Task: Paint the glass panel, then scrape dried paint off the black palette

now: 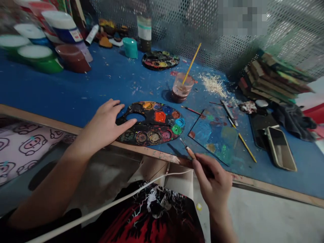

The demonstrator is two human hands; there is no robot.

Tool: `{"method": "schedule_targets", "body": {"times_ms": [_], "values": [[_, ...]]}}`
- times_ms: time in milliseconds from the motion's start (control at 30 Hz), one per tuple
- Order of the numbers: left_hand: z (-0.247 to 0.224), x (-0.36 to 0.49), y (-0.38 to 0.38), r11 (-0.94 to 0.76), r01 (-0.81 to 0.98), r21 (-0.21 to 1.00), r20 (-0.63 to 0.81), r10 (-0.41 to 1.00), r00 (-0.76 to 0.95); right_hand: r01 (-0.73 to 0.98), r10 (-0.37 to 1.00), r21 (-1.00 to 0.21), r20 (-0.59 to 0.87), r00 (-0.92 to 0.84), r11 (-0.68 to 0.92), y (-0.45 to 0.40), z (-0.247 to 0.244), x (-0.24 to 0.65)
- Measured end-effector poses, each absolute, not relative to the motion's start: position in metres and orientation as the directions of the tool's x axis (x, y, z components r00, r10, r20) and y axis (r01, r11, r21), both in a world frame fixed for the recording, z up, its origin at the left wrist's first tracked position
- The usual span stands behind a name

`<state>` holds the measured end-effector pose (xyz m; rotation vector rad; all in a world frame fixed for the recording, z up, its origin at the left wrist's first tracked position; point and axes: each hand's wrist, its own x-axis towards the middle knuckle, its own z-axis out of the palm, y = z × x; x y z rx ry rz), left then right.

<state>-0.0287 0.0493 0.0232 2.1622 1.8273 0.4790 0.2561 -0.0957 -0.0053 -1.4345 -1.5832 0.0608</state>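
Note:
My left hand [102, 123] lies over the left end of a black oval paint palette [149, 127], fingers stretched out and thumb near the thumb hole. Wells of orange, blue, green, red and brown paint ring the palette, with bright orange-red paint in its middle. In my right hand [215, 177] is a palette knife [190, 152] with a wooden handle. Its thin metal tip points up and left, just off the palette's lower right edge. Right of it lies a paint-smeared clear sheet [215, 138] with dark edges.
A cup of murky water [181, 89] holds a yellow brush [192, 62]. Another palette [160, 60] lies behind. Paint tubs [40, 59] crowd the back left. Brushes [246, 146], phones [282, 148], wood shavings [214, 84] and stacked books [273, 79] are on the right. A white cable [113, 202] crosses my lap.

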Motion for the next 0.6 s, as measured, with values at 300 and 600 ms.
{"method": "schedule_targets", "body": {"times_ms": [300,600], "values": [[0.033,-0.027,0.089,-0.158,0.924,0.349,0.076,0.987,0.14,0.75,0.74,-0.585,0.643,0.197,0.309,-0.11,-0.013,0.258],[0.048,-0.025,0.066,-0.15,0.786,0.6,0.215,0.976,0.022,0.728,0.746,-0.614,0.629,0.218,0.305,-0.114,-0.019,0.266]]}}
